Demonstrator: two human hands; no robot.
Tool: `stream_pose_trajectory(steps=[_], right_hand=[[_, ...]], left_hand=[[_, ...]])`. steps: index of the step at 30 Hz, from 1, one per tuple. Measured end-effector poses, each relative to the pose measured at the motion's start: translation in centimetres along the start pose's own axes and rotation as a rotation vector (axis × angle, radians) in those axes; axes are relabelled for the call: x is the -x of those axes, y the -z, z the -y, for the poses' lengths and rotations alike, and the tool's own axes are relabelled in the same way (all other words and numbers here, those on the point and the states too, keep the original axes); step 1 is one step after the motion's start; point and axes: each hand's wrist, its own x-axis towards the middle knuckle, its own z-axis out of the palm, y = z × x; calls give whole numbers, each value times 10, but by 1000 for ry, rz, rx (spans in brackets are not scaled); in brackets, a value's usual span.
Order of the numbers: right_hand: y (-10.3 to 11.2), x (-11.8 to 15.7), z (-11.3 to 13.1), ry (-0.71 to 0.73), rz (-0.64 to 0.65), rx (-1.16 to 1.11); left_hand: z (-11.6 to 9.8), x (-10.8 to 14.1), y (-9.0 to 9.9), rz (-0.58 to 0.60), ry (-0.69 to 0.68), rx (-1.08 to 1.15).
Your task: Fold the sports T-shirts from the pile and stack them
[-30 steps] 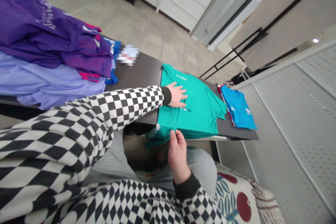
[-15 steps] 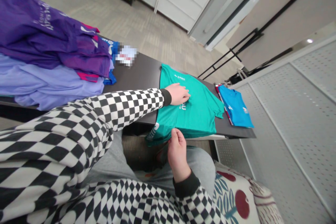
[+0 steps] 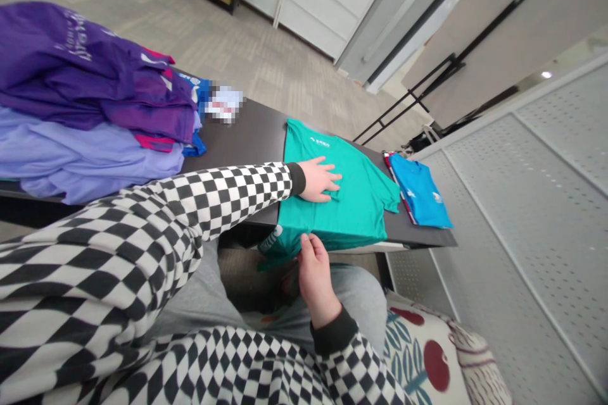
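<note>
A green T-shirt (image 3: 354, 202) with white print near its collar lies spread over the dark bench, its near side hanging past the front edge. My left hand (image 3: 319, 180) rests flat on the middle of the shirt, fingers spread. Close to the bench's front edge, my right hand (image 3: 314, 269) is closed, thumb and fingertips pinching the shirt's near edge. Part of the hanging cloth is hidden behind that hand.
Purple clothes (image 3: 104, 76) and lilac clothes (image 3: 95, 155) are heaped on the bench's left. A blue folded shirt (image 3: 420, 193) tops a small stack at the right end, beside a perforated grey panel (image 3: 513, 202). A patterned cushion (image 3: 418, 354) lies at lower right.
The fingers of my left hand have spread out flat on the shirt, where they were closer together. My right hand keeps its pinch. The view has shifted slightly.
</note>
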Motion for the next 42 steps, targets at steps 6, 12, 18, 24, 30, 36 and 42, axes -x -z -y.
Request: stream_pose_trajectory(steps=[6,12,18,24,30,36,42], right_hand=[[-1,0,0,-30,40,-55],[1,-2,3,-37,135,-69],[3,-11,-16,-58,236,-19],[11,-14,-28,13,161,128],[12,-20,-49,6,271,173],[12,-42,-79,-45,402,302],[9,-48,-101,-106,390,442]], left_hand=[[-3,-1,2,37,-54,58],[2,1,2,42,93,13],[20,3,2,-20,213,17],[30,4,1,28,252,32],[27,5,3,65,267,1],[28,5,3,77,264,4],[29,4,4,68,265,44]])
